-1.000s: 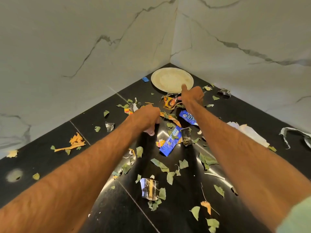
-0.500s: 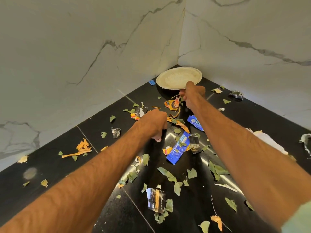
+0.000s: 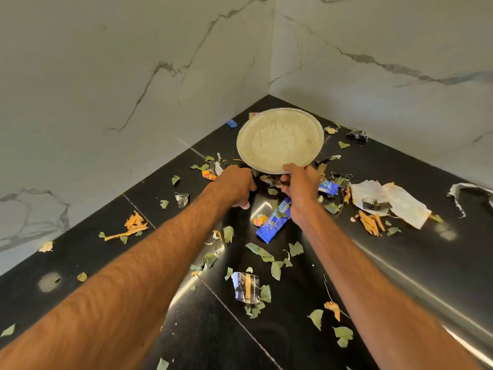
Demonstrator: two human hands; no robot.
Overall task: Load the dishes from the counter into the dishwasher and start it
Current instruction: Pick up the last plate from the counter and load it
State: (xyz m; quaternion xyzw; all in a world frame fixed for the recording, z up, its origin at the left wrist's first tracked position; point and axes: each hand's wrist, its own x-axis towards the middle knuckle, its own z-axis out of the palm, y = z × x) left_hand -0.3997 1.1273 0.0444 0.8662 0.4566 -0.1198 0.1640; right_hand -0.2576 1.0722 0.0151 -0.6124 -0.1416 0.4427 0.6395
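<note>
Plate (image 3: 277, 140) position is what has changed. Half a second ago the round, pale dish lay flat in the corner of the black counter (image 3: 400, 263), with the right hand (image 3: 301, 190) only reaching its near edge. Now that hand pinches the near rim, thumb on top and fingers beneath, and the plate is tipped up toward the viewer, its far side raised against the marble walls. The left hand (image 3: 234, 185) has moved in beside the plate's left edge and is curled into a fist with nothing visible in it. I cannot tell whether it touches the rim. Torn leaves, a blue wrapper (image 3: 272, 222) and crumpled paper (image 3: 400, 201) litter the counter around both hands. This looks like the first dish being picked up; no dishwasher is in view, so loading has yet to begin.
</note>
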